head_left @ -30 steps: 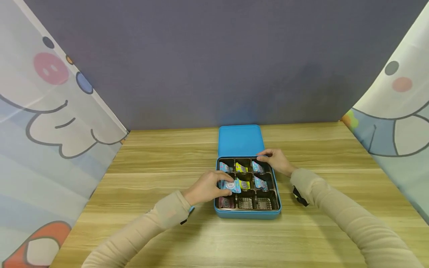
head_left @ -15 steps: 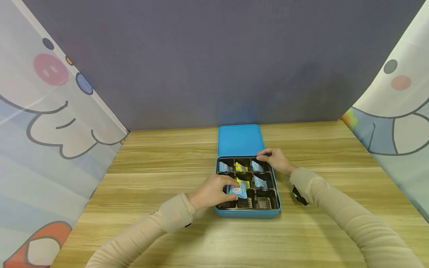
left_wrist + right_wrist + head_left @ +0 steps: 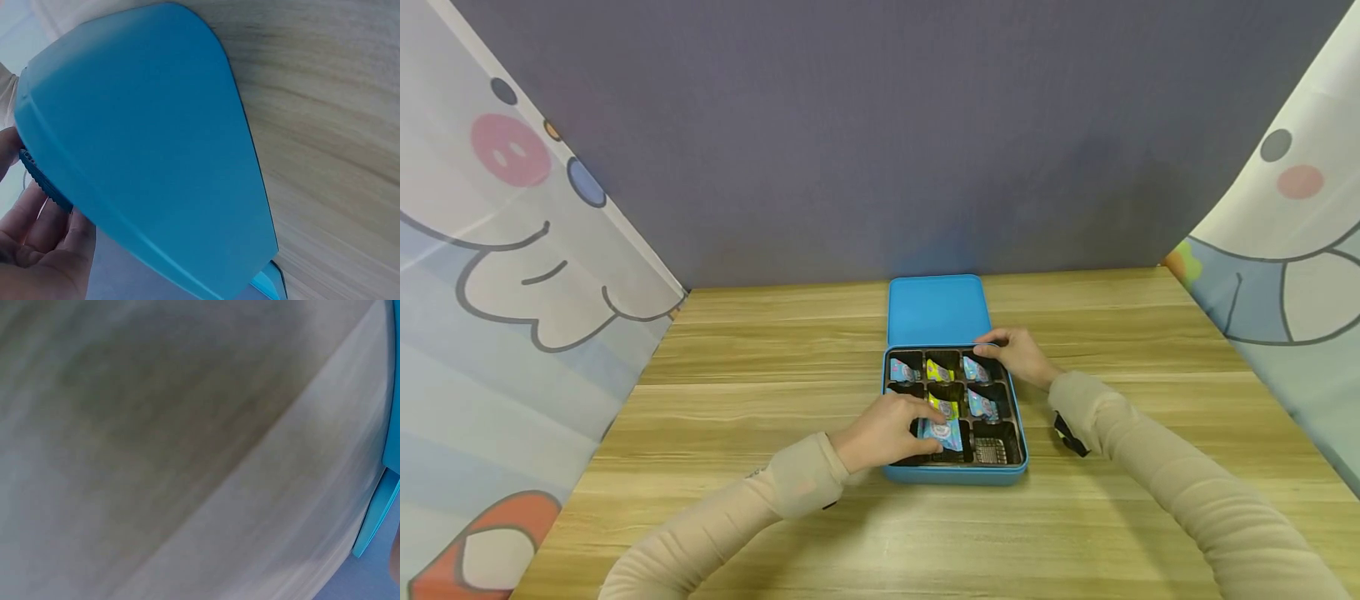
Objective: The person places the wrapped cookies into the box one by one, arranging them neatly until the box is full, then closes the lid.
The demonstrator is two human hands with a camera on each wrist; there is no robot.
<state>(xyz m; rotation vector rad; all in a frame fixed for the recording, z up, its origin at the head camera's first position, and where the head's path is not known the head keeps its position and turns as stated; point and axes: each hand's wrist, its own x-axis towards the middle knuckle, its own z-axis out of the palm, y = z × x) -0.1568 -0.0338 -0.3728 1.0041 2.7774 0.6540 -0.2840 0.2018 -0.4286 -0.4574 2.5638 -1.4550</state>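
A blue tin box (image 3: 955,477) with a dark tray of compartments lies on the table, its lid (image 3: 938,310) folded back. My left hand (image 3: 887,429) pinches a blue wrapped candy (image 3: 942,433) by its wrapper over the front middle compartment. In the left wrist view, the wrapper's serrated edge (image 3: 45,181) shows between thumb and fingers, beyond the box wall (image 3: 144,137). My right hand (image 3: 1021,358) holds the box at its back right corner. Blue candies (image 3: 982,405) and yellow candies (image 3: 940,372) sit in the back and middle rows. My left hand hides the front left compartment.
The front right compartment (image 3: 990,451) shows its ridged bottom. Wooden tabletop (image 3: 775,350) surrounds the box. A grey panel (image 3: 880,150) stands behind the table, and printed cloths (image 3: 1285,300) hang at both sides.
My left hand has moved the blue candy from the middle row's left side, rightward and toward the front, over the front middle compartment. My right hand stays at the box corner.
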